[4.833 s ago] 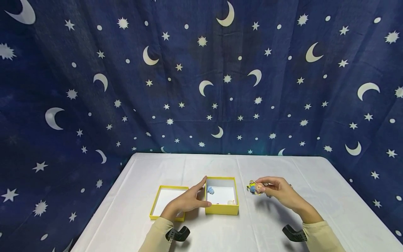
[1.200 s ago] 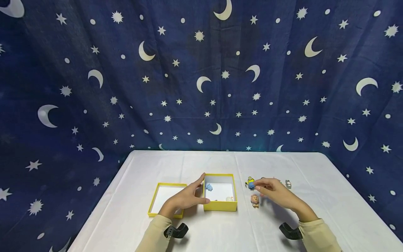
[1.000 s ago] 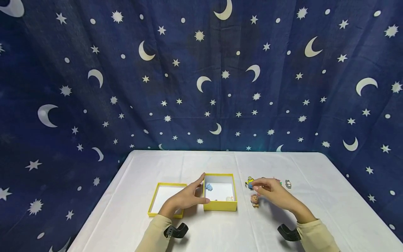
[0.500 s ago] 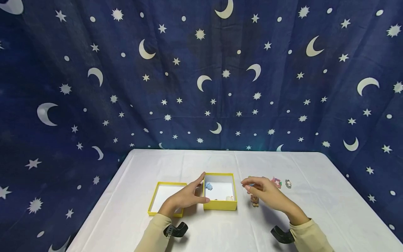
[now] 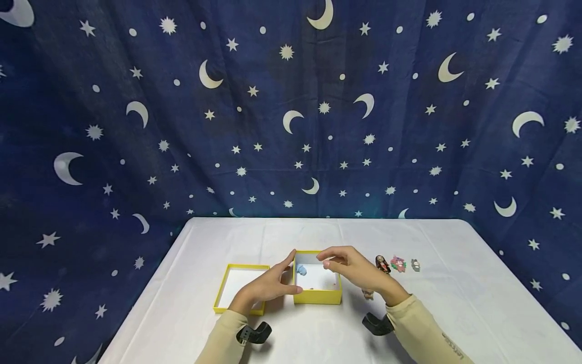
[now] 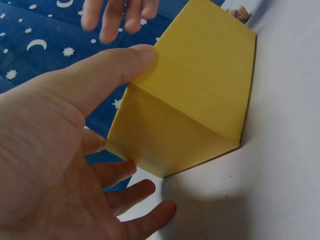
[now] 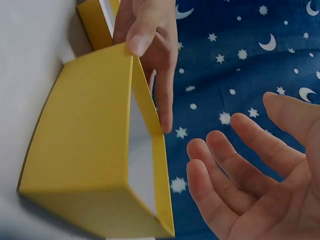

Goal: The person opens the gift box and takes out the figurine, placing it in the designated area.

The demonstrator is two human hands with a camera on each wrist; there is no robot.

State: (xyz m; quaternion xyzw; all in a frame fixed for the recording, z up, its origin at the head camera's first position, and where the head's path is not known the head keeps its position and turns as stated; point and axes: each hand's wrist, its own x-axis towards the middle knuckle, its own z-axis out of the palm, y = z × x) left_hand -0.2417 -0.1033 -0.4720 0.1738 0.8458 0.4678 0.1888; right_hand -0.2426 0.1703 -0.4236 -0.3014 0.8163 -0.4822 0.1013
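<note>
My left hand [image 5: 268, 288] grips the left side of an open yellow box [image 5: 317, 297], thumb at the front edge and index finger at the back corner. In the left wrist view its other fingers lie beside the box's side wall [image 6: 150, 135]. Inside the box lies a small pale blue figurine [image 5: 301, 270]. Above the box's right side hovers my right hand [image 5: 352, 267]. Its fingers [image 7: 245, 175] are loosely bent and apart in the right wrist view, with nothing between them. This hand hides part of the box's inside and the table behind it.
Left of the box lies a shallow yellow-rimmed lid [image 5: 227, 296], partly under my left wrist. To the right lie a dark-haired figurine [image 5: 382, 264], a pink and green figurine [image 5: 398, 263] and a small grey figurine [image 5: 416, 264]. A brown figurine [image 5: 368, 294] is partly covered by my right wrist.
My right hand has set down a pinkish-brown figurine, stayed near the Minion figurine, then moved left over the box. The Minion is now out of sight. My left hand has kept its hold.
</note>
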